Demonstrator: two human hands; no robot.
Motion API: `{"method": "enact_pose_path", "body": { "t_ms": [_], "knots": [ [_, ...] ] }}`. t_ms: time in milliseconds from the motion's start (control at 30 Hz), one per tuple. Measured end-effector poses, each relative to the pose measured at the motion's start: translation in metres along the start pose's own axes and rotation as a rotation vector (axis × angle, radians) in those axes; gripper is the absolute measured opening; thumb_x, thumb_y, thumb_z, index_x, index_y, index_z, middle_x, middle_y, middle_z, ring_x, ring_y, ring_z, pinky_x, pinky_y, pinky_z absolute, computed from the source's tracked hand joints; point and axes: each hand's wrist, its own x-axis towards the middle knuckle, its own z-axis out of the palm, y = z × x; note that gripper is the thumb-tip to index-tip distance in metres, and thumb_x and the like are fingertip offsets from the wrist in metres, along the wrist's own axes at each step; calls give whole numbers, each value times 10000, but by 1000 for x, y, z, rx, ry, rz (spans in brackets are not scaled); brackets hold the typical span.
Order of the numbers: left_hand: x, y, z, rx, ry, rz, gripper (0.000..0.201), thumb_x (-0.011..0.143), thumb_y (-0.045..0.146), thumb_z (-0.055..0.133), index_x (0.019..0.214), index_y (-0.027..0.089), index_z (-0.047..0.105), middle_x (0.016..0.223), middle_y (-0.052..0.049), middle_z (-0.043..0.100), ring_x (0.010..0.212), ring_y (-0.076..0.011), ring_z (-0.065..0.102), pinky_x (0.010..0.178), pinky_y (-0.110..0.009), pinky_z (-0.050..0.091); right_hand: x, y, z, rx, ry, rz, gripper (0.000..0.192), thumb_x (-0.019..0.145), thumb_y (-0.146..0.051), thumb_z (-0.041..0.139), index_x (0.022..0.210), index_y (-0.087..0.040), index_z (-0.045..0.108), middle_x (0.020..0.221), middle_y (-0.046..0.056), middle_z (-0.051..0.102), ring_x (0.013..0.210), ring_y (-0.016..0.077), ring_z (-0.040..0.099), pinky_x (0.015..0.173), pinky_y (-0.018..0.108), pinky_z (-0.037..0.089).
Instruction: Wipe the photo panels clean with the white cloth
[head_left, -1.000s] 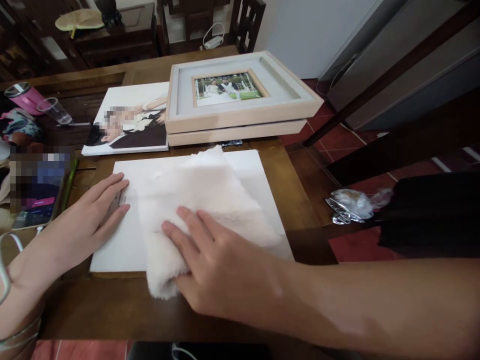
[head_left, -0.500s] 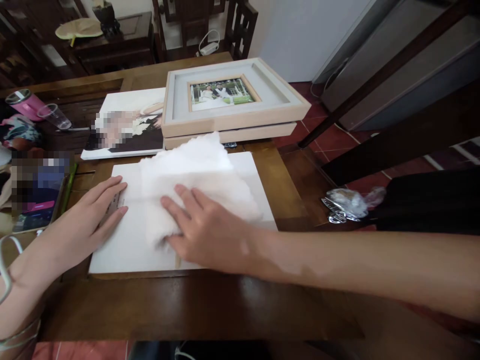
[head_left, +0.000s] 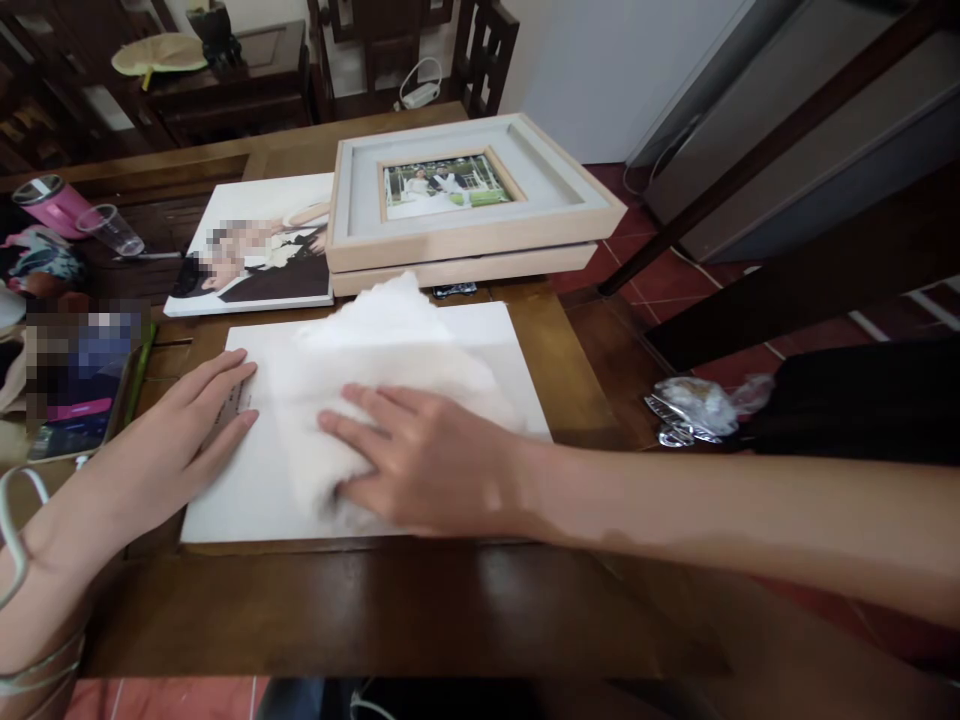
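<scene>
A white rectangular panel (head_left: 517, 345) lies flat on the wooden table, with small print near its left edge. Across its middle spreads a white cloth (head_left: 397, 325) with ragged, fluffy edges. My right hand (head_left: 420, 460) presses down on the cloth, fingers spread over it and the thumb side at a dark, blurred fold. Fingers outstretched, my left hand (head_left: 199, 415) rests at the panel's left edge and covers part of the print. The panel's lower right is hidden under my right hand and forearm.
Behind the panel, framed pictures (head_left: 465, 250) are stacked beside a photo panel (head_left: 262, 275). A phone (head_left: 79, 400), a pink tumbler (head_left: 56, 205) and a clear plastic cup (head_left: 112, 230) stand or lie at left. Plastic wrapping (head_left: 694, 405) sits off the table's right edge (head_left: 592, 390).
My right hand has shifted slightly over the panel with the cloth under it, and the cloth's far corner has moved left. My left hand stays in place.
</scene>
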Motion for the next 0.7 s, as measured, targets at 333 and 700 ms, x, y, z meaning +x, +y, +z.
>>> {"method": "enact_pose_path", "body": {
  "t_ms": [333,700],
  "knots": [
    [1,-2,2,-10,7,26,638,959,539,237,1452,151,353,1559,-75,316,1425,-222,334,1202,-383,241,-12,-49,-5,-24,193,-29,270,903,-254,525,641,-190,529,1166,228,681,1009,372,683,755,506,534],
    [2,-1,3,12,3,15,647,958,553,245,1458,158,355,1563,-56,314,1421,-196,339,1209,-350,216,-4,2,3,23,57,49,72,800,-231,685,774,-175,648,1257,189,648,1108,376,638,780,457,552]
  ]
}}
